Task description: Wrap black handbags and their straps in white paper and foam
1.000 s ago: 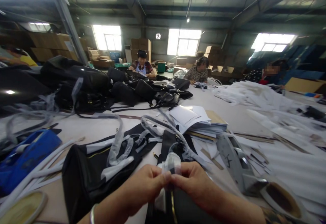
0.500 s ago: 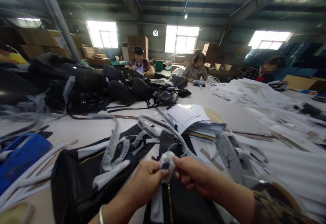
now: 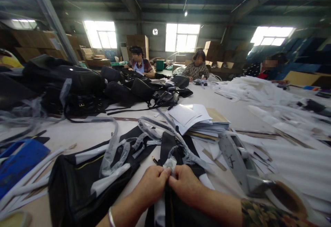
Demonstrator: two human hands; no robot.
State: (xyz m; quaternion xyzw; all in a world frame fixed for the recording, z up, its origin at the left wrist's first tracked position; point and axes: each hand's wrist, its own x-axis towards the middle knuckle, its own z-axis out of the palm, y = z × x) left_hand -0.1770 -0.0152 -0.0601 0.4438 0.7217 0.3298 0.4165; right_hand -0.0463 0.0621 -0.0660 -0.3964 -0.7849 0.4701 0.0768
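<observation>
My left hand (image 3: 151,185) and my right hand (image 3: 184,185) are closed and pressed together at the bottom middle, both pinching a small piece of clear plastic wrap (image 3: 169,163) around the end of a black strap. Below the hands lies a black bag (image 3: 178,213) with a gold zipper line. Another black bag (image 3: 74,185) with plastic-wrapped straps (image 3: 113,147) lies to the left of my hands.
A stack of white paper sheets (image 3: 193,116) sits beyond my hands. A tape dispenser (image 3: 235,158) stands to the right, a blue item (image 3: 18,161) at the left. Black bags (image 3: 77,85) pile up at the back left. Three people sit at the table's far side.
My hands have drawn closer together and lower, folding the plastic wrap down tighter between the fingertips. The view has shifted slightly upward.
</observation>
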